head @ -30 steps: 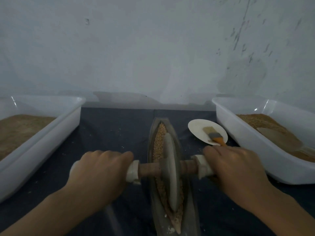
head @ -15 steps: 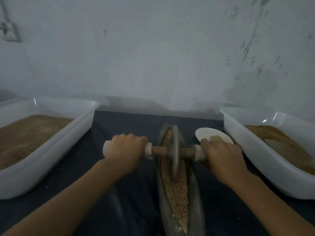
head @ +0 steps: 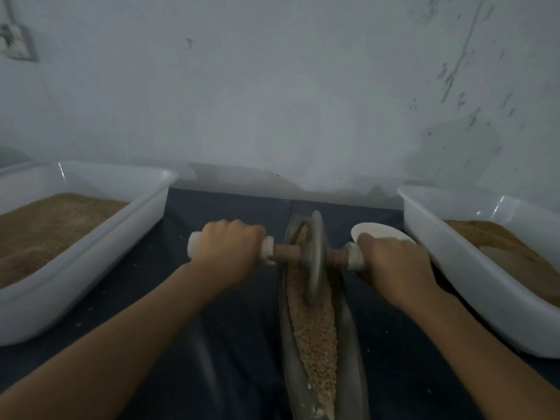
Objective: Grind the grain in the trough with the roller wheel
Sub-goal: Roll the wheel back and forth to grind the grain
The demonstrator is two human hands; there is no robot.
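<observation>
Our left hand [head: 228,248] and right hand [head: 394,262] had fingers clamped on the roller wheel [head: 313,256] handles, axle crosswise, trough [head: 286,344] of grain [head: 315,334] running lengthwise away from us.

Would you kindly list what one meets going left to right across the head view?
Left white plastic tub of brown meal → left hand → grey stone roller wheel → right hand → right white plastic tub.

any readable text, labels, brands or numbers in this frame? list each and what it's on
None: no readable text in this frame.
White tubs, left and right: plain walls, no label visible.
Roller wheel, trough, white dish: no markings visible.
Wall fitting, top left: blurred, nothing legible.
Wall: only scuffs and stains.
</observation>
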